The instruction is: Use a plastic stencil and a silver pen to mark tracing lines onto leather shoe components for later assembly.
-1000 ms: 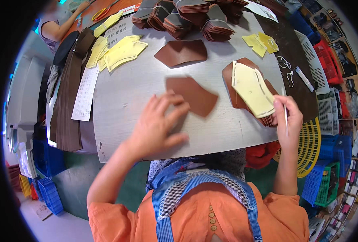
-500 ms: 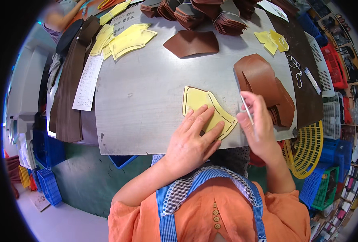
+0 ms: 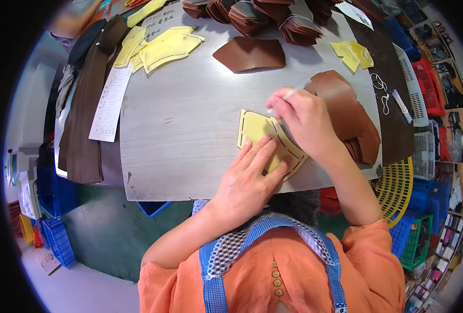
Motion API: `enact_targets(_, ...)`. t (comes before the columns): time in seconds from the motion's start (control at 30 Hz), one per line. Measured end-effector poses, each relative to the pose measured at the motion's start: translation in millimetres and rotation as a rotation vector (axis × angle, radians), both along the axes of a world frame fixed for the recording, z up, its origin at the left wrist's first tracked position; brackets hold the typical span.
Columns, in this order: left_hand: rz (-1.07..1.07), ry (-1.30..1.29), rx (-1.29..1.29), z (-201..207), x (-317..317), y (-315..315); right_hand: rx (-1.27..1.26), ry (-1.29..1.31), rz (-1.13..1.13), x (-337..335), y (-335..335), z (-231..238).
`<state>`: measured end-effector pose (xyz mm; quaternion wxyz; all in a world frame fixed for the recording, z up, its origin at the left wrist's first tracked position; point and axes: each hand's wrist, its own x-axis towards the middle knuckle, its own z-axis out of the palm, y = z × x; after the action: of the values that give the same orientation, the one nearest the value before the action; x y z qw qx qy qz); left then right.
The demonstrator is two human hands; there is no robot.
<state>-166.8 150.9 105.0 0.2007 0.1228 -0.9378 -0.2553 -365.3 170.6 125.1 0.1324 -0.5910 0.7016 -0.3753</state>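
Note:
A yellow pattern template [image 3: 256, 125] with dark slots along its edges lies at the near side of the table, over a piece of brown leather whose edge barely shows. My left hand [image 3: 250, 175] is spread flat on the template, pressing it down with fingers apart. Above the template's upper edge, my right hand [image 3: 304, 117] pinches a slim, pale pen-like marking tool [image 3: 290, 94]. Its tip is close to the slotted curved edge; I cannot tell whether it touches. Beside my right wrist rests a pile of brown leather pieces [image 3: 341, 104].
A single brown leather piece [image 3: 251, 54] lies farther back, before tied leather bundles [image 3: 297, 28]. More yellow templates [image 3: 166, 49] sit back left, smaller ones [image 3: 352, 55] back right. A paper sheet [image 3: 110, 104] and dark strips [image 3: 85, 125] line the left; a yellow basket [image 3: 396, 193] stands right.
My right hand has moved left and away from me, from the template's right end to its upper edge, with the marking tool still in it. My left hand stays on the template.

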Motion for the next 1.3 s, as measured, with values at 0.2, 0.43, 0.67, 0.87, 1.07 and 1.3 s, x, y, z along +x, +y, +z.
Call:
enact_targets(0.2, 0.006, -0.027, -0.071, 0, -1, -3, 0.157, 0.122, -0.037, 1, 78, 16)
enact_targets(0.43, -0.078, -0.104, -0.102, 21, -15, -26, 0.168, 0.048, 0.058, 12, 105, 14)
enact_targets(0.67, -0.286, -0.106, -0.018, 24, -49, -67, -0.024, 0.109, -0.121, 14, 81, -4)
enact_targets(0.87, 0.199, -0.086, -0.307, 2, -43, -123, -0.116, 0.084, -0.517, -47, 102, 19)
enact_targets(1.07, -0.128, -0.227, -0.03, 28, 18, -71, -0.092, -0.332, -0.474, -52, 138, 26)
enact_targets(1.3, -0.008, 0.099, 0.074, 10, -3, -3, 0.067, -0.162, -0.182, 7, 107, -7)
